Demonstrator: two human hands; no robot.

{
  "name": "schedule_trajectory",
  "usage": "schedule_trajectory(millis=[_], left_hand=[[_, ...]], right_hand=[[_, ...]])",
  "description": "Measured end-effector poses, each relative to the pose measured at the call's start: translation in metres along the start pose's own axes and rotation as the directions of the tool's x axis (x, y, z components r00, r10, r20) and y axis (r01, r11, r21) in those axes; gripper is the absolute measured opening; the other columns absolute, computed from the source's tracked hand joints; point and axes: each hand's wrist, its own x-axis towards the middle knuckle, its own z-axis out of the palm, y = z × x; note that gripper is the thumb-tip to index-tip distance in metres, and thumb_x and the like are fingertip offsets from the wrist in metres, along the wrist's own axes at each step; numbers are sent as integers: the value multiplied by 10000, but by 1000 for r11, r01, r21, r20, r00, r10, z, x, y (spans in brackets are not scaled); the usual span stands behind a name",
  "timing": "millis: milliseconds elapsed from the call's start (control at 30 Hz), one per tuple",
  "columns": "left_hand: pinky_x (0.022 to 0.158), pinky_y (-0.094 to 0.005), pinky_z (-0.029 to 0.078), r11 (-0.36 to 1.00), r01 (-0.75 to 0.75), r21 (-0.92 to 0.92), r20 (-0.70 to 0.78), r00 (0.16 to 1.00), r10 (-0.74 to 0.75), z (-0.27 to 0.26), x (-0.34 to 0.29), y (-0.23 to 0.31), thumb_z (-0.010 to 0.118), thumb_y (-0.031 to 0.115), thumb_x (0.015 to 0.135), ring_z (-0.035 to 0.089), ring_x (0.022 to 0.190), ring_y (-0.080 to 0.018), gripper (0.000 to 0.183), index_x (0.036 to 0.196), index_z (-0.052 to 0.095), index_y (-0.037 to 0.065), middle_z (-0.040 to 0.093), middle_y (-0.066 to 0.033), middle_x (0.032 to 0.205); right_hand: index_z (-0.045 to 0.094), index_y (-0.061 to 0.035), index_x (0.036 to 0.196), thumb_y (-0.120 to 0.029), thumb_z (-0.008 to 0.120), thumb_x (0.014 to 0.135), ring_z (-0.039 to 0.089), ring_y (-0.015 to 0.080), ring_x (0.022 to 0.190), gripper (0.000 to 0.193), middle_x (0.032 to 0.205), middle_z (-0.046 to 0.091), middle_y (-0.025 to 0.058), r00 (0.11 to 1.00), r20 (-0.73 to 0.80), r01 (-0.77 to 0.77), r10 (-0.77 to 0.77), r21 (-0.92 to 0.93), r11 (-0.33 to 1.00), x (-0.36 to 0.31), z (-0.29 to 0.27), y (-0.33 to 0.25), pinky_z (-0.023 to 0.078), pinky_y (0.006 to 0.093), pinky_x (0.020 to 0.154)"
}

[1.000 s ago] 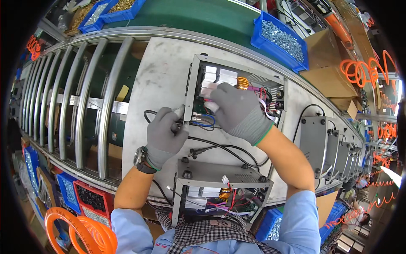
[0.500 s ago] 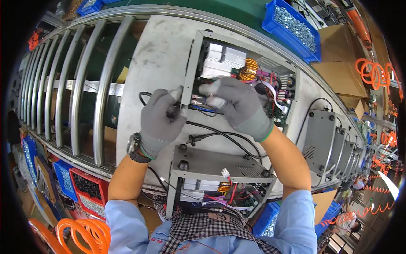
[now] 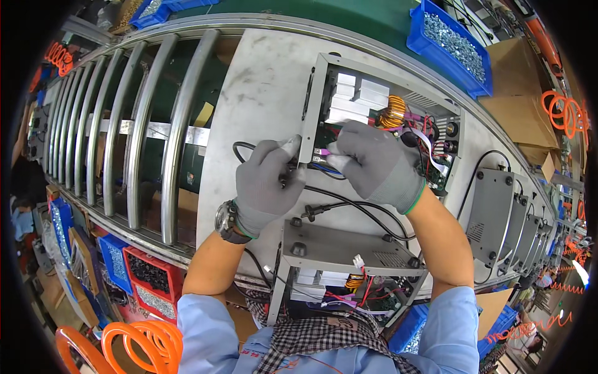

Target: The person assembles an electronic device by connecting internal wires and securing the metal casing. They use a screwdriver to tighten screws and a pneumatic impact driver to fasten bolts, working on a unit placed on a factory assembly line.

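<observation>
The left hand (image 3: 268, 184), at eight o'clock of the open grey case (image 3: 316, 118), half-curls its fingers at the end panel's edge; whether they grip anything, I cannot tell. The right hand (image 3: 377, 165), at six, pinches a purple-sleeved connector (image 3: 322, 152) inside that panel. Steel rollers (image 3: 190, 115) lie at nine; the case sits on a pale board (image 3: 268, 81), a second case (image 3: 349, 243) at six, a blue screw bin (image 3: 443, 64) at one, more cases (image 3: 489, 215) at four.
</observation>
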Motion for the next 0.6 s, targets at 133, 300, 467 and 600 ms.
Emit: schedule_trajectory(millis=[133, 300, 467, 600], left_hand=[[494, -294, 499, 1000, 4, -10, -5, 1000, -4, 1, -3, -1, 711, 40, 714, 609, 563, -175, 448, 1154, 631, 35, 574, -84, 866], [524, -272, 468, 1000, -7, -17, 1, 1000, 7, 4, -5, -2, 719, -6, 717, 535, 565, -148, 490, 1193, 603, 20, 541, -89, 881], [523, -283, 461, 999, -1, -48, 1, 1000, 1, 2, -3, 0, 699, -6, 731, 522, 562, -162, 448, 1168, 603, 6, 531, -97, 871], [525, -292, 461, 1000, 11, -22, 20, 1000, -11, 4, -5, 3, 688, -5, 740, 532, 569, -181, 364, 1096, 607, -11, 534, -106, 874]], right_hand=[[593, -44, 829, -107, 608, 809, 596, 338, 758, 68, 827, 562, 125, 997, 72, 6, -4, -28, 1000, 0, -3, -2, 481, 428, 652], [580, -28, 784, -98, 642, 829, 572, 330, 702, 104, 775, 545, 126, 999, 20, 49, -50, 13, 999, 1, -1, 0, 452, 417, 608], [579, -25, 779, -97, 641, 823, 570, 334, 698, 104, 765, 545, 129, 998, -2, 61, -61, 16, 998, 1, 1, 2, 454, 419, 614], [577, -25, 805, -117, 631, 827, 581, 345, 732, 109, 806, 556, 139, 997, 15, 82, -81, -51, 995, 2, 3, -3, 465, 438, 637]])
